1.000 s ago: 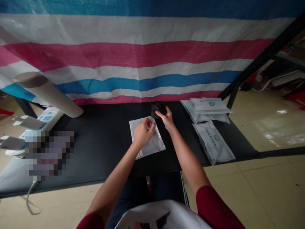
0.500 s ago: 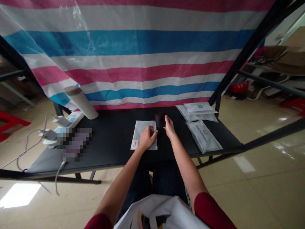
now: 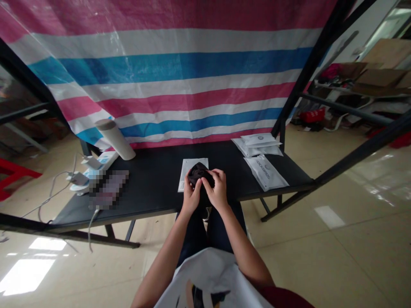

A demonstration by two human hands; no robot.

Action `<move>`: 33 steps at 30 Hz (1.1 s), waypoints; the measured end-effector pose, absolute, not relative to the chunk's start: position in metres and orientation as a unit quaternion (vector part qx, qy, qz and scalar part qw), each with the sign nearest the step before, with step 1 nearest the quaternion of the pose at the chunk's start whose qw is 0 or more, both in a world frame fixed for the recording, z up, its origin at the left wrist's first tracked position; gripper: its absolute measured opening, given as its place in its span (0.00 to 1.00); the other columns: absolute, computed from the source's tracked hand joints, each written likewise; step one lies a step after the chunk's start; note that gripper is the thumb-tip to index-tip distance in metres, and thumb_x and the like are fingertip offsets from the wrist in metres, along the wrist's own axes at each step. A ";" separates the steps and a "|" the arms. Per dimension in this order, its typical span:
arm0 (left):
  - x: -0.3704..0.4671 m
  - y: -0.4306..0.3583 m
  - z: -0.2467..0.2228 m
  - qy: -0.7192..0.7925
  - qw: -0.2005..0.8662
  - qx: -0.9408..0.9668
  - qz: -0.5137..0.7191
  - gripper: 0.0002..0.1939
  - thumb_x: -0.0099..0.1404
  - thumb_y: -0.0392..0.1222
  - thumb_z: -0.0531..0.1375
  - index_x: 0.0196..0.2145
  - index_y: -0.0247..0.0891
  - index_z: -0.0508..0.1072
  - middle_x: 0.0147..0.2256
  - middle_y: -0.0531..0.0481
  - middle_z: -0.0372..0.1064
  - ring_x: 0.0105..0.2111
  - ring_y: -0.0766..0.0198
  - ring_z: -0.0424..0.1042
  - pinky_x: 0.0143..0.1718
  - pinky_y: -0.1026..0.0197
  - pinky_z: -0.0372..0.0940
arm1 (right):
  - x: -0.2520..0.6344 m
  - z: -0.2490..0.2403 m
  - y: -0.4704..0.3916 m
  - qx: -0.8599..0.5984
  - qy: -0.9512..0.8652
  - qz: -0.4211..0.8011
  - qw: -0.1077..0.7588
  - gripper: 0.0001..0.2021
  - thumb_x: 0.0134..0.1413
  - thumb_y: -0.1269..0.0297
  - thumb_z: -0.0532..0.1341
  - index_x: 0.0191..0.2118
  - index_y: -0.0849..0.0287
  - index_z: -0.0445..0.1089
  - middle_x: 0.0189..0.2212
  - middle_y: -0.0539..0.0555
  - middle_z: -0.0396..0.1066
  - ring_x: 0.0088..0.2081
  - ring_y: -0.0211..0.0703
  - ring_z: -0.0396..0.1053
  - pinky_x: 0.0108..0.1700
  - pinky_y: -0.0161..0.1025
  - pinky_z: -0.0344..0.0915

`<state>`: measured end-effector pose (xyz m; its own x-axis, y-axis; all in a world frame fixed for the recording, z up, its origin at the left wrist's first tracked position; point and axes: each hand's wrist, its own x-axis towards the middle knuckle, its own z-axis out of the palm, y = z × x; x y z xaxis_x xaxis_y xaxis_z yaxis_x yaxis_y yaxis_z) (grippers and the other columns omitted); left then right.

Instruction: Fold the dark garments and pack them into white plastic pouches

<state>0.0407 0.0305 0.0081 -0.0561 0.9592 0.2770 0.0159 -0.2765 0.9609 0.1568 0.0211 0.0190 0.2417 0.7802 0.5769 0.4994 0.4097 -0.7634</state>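
A dark, soft, bunched item (image 3: 198, 171) is held between both hands near the front edge of the black table. My left hand (image 3: 191, 193) grips its left side, thumb on top. On its right side, my right hand (image 3: 218, 187) has its fingers wrapped round it. Partly beneath the item and my left hand lies a flat whitish pouch (image 3: 187, 166) with a small label at its lower left. What the dark item is cannot be made out.
Sealed pouches (image 3: 260, 145) are stacked at the right of the black table (image 3: 154, 171), with a printed pouch (image 3: 266, 173) in front. At the left are a white bottle (image 3: 118, 143), a power strip (image 3: 107, 160) and a pixelated phone (image 3: 111, 188). A striped sheet (image 3: 180, 94) hangs behind.
My left hand has left the flat pouch and now grips the dark item. My right hand has brought that item left and nearer, over the pouch. The view has shifted slightly.
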 end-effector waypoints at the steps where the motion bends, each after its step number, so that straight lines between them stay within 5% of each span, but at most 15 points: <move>1: 0.038 0.028 0.009 0.446 0.397 0.555 0.580 0.31 0.66 0.56 0.56 0.61 0.41 0.56 0.56 0.40 0.64 0.55 0.56 0.68 0.56 0.56 0.63 | 0.157 0.024 0.019 -0.532 -0.615 0.110 0.572 0.16 0.56 0.54 0.62 0.48 0.55 0.72 0.49 0.62 0.65 0.53 0.56 0.64 0.57 0.56 0.62; 10: 0.022 0.005 0.013 0.438 0.373 0.592 0.565 0.30 0.69 0.56 0.52 0.63 0.41 0.54 0.62 0.39 0.56 0.65 0.53 0.55 0.66 0.49 0.48 | 0.144 0.030 0.009 -0.413 -0.615 0.388 0.549 0.23 0.48 0.61 0.67 0.52 0.57 0.68 0.46 0.57 0.75 0.48 0.50 0.73 0.52 0.47 0.69; 17: 0.016 -0.015 0.003 0.505 0.424 0.463 0.592 0.33 0.70 0.61 0.48 0.65 0.44 0.49 0.60 0.40 0.59 0.60 0.53 0.63 0.56 0.52 0.65 | 0.117 0.031 -0.007 -0.423 -0.610 0.325 0.586 0.15 0.46 0.64 0.66 0.42 0.55 0.68 0.41 0.54 0.72 0.44 0.49 0.72 0.49 0.45 0.69; 27: 0.015 -0.018 0.019 0.514 0.327 0.426 0.669 0.28 0.72 0.56 0.45 0.64 0.44 0.55 0.60 0.43 0.61 0.60 0.54 0.63 0.59 0.52 0.61 | 0.097 0.046 -0.026 -0.391 -0.593 0.403 0.577 0.14 0.53 0.58 0.65 0.44 0.54 0.68 0.38 0.54 0.74 0.41 0.49 0.73 0.44 0.44 0.71; 33: 0.002 -0.024 0.021 0.493 0.377 0.475 0.624 0.25 0.71 0.56 0.46 0.59 0.41 0.64 0.55 0.45 0.68 0.57 0.54 0.66 0.61 0.51 0.58 | 0.108 0.042 -0.026 -0.420 -0.669 0.283 0.543 0.11 0.57 0.54 0.63 0.42 0.53 0.71 0.41 0.57 0.69 0.47 0.52 0.67 0.53 0.52 0.65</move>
<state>0.0018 -0.0241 0.0212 -0.2655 0.9385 0.2206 -0.0024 -0.2294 0.9733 0.1084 -0.0263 0.0421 -0.0567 0.8704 0.4891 0.2552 0.4863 -0.8357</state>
